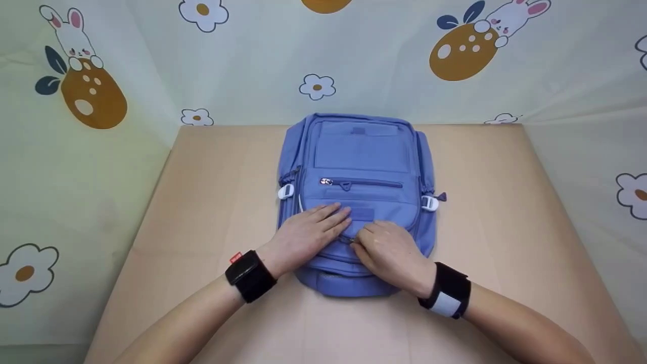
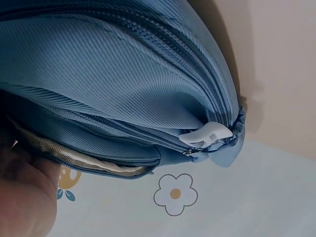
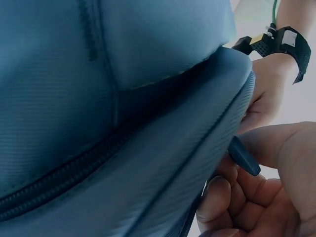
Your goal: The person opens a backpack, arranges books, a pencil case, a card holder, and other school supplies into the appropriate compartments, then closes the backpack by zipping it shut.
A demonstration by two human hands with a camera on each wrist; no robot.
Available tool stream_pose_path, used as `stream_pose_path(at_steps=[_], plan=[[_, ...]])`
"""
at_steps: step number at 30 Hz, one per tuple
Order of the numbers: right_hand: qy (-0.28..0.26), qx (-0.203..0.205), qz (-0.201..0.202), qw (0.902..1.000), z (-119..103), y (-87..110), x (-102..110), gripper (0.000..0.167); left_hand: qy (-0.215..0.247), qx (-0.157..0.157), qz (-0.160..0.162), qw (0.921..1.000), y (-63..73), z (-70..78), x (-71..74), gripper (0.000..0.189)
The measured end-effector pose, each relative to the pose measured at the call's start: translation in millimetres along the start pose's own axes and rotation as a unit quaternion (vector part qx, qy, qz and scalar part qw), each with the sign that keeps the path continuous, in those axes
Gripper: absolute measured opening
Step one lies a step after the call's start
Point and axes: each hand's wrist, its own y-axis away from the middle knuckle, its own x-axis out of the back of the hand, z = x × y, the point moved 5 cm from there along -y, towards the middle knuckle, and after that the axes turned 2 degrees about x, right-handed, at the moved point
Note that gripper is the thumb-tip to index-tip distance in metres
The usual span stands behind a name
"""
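A blue backpack [image 1: 361, 151] lies front side up on the table. My left hand [image 1: 308, 235] rests on the lower left of its front pocket, fingers fairly straight. In the left wrist view, part of that hand is at the lower left, beside the pocket edge where a beige lining [image 2: 94, 160] shows. At the pocket's lower edge my right hand [image 1: 391, 250] has curled fingers. The right wrist view shows its thumb and fingers pinching a dark blue zipper pull [image 3: 244, 157], with a dark gap in the pocket beside it.
White buckles sit on both sides of the bag, one left [image 1: 286, 192] and one right [image 1: 429, 203]. A short zipper [image 1: 374, 183] crosses the bag's middle. Behind the tan table [image 1: 222, 177] hangs a patterned cloth [image 1: 258, 71], which also covers both sides.
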Motion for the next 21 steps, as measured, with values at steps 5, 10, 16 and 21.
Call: stream_pose_path(at_steps=[5,10,16,21], plan=[[-0.023,0.009,0.023,0.9994,7,5.2,8,0.019,0.007,-0.001,0.008,0.9999,0.1,-0.1,0.2,0.050],[-0.049,0.036,0.070,0.9957,21,14.8,25,0.008,0.009,-0.001,0.009,0.9999,-0.3,-0.3,-0.1,0.051],[-0.043,0.057,0.072,0.9948,38,29.0,29,0.018,0.001,-0.001,0.001,1.0000,0.1,-0.2,-0.2,0.052],[-0.023,0.092,0.098,0.9906,42,37.9,20,0.020,0.006,0.000,-0.001,1.0000,-0.4,0.0,-1.9,0.052]])
